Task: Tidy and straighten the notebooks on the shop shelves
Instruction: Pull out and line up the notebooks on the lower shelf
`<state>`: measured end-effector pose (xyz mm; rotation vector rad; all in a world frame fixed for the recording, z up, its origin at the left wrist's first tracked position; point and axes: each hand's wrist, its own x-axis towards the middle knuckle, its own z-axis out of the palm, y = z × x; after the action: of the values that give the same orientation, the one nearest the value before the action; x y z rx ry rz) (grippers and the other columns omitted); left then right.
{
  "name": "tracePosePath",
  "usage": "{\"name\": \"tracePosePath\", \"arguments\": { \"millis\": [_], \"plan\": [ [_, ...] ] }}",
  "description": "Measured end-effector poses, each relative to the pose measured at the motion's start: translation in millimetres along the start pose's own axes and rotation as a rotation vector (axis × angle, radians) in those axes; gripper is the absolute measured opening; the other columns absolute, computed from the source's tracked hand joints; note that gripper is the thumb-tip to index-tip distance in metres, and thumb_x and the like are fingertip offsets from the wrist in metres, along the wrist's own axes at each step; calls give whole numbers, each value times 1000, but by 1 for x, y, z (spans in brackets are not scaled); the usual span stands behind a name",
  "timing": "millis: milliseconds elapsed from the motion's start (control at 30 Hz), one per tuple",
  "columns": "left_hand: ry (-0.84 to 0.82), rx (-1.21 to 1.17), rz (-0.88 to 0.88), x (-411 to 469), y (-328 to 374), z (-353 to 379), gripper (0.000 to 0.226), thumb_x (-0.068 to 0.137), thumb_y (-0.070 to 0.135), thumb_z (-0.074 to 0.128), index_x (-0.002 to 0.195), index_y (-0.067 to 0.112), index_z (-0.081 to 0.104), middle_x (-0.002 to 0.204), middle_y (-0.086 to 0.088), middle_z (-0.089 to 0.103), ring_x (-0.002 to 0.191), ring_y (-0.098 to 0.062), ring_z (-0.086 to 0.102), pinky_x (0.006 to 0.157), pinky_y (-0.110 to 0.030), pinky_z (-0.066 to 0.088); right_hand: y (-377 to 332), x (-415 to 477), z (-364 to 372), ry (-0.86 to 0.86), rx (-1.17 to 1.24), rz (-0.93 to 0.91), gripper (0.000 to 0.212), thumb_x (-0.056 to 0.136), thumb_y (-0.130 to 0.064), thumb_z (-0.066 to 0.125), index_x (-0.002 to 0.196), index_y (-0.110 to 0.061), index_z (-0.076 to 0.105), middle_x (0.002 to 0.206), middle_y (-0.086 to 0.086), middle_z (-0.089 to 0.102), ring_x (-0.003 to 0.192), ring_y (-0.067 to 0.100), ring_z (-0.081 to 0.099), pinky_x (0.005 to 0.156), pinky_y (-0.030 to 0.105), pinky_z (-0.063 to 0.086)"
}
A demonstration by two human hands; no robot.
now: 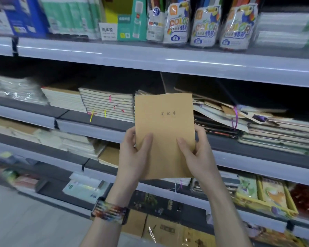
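Held notebook: a brown kraft-cover notebook [164,122] is upright in the air in front of the middle shelf [89,130], cover toward the camera, with small characters printed near its middle
Left hand: the left hand [132,157] grips the notebook's lower left edge, thumb flat on the front cover, fingers wrapped behind
Right hand: the right hand [198,154] grips the lower right edge the same way, thumb on the cover, fingers curled round the side
Left of the notebook: a squared stack of pale notebooks [107,106] lies flat on the middle shelf, with pink and yellow ribbon markers hanging from the page edges
Right of the notebook: a messy pile of notebooks [239,118] lies fanned and tilted, purple ribbons trailing out of it
Top shelf: toucan-print coloured pencil packs [205,25] stand in a row, with a green glue-stick box [132,20] to their left
Lower shelf: flat stacks of white notebooks [75,145], blurred
Left wrist: a woven multicoloured bracelet [109,212]
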<state>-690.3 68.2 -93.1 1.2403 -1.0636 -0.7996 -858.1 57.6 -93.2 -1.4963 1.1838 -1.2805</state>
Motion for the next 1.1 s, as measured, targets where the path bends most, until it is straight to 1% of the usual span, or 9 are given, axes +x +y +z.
{"name": "tracePosePath", "arguments": {
  "millis": [67, 167, 267, 433, 633, 733, 900, 1000, 1100],
  "plan": [
    [27, 9, -16, 1, -6, -6, 22, 96, 26, 63, 118, 23, 58, 104, 6, 72, 93, -10, 70, 75, -26, 56, 3, 0, 8, -25, -23, 9, 30, 101, -31, 54, 126, -43, 42, 110, -31, 61, 96, -11, 59, 72, 12, 49],
    [75, 41, -28, 3, -18, -16, 17, 96, 30, 63, 111, 23, 60, 103, 5, 72, 93, -13, 69, 79, -35, 57, 8, 0, 23, -65, -66, 14, 31, 101, -36, 54, 127, -45, 39, 114, -29, 59, 98, -12, 56, 77, 18, 47],
    [128, 82, -43, 4, -29, -30, 15, 96, 34, 62, 105, 22, 59, 99, 6, 70, 88, -9, 68, 72, -30, 54, 15, 2, 41, -100, -106, -3, 31, 102, -36, 52, 126, -46, 38, 113, -31, 58, 101, -11, 56, 79, 20, 48],
    [226, 156, -73, 10, -49, -58, 20, 95, 38, 62, 98, 19, 57, 92, 6, 67, 81, -7, 65, 70, -32, 54, 28, 5, 77, -180, -89, -8, 32, 103, -26, 52, 130, -35, 38, 121, -20, 59, 105, -9, 57, 79, 7, 46],
    [272, 145, -149, 13, -72, -92, 13, 96, 37, 61, 104, 27, 57, 94, 16, 66, 79, 4, 65, 60, -13, 50, 47, 10, 118, -273, -106, 33, 34, 102, -29, 52, 133, -33, 38, 123, -19, 58, 108, -7, 57, 83, 12, 48],
    [315, 163, -180, 16, -84, -111, 11, 96, 38, 61, 99, 29, 56, 87, 18, 65, 76, 6, 63, 59, -11, 47, 55, 12, 140, -309, -119, 51, 35, 103, -29, 52, 135, -30, 39, 121, -23, 57, 106, -12, 55, 80, 9, 46],
    [366, 128, -256, 19, -110, -143, 17, 95, 41, 62, 103, 27, 57, 96, 12, 69, 83, -4, 68, 70, -29, 57, 73, 13, 179, -374, -138, 92, 37, 103, -31, 52, 138, -31, 40, 126, -19, 59, 109, -10, 55, 89, 17, 49],
    [402, 134, -283, 20, -124, -160, 15, 95, 38, 62, 104, 26, 57, 95, 14, 68, 81, 0, 67, 73, -31, 58, 86, 13, 202, -405, -154, 120, 35, 103, -31, 52, 137, -32, 41, 127, -16, 59, 111, -7, 56, 92, 19, 50],
    [412, 174, -323, 22, -142, -176, 17, 94, 41, 62, 103, 27, 58, 94, 17, 67, 84, -2, 66, 79, -38, 58, 99, 12, 221, -435, -173, 177, 36, 103, -32, 51, 137, -33, 40, 127, -15, 58, 108, -11, 56, 88, 13, 50]
  ]
}}
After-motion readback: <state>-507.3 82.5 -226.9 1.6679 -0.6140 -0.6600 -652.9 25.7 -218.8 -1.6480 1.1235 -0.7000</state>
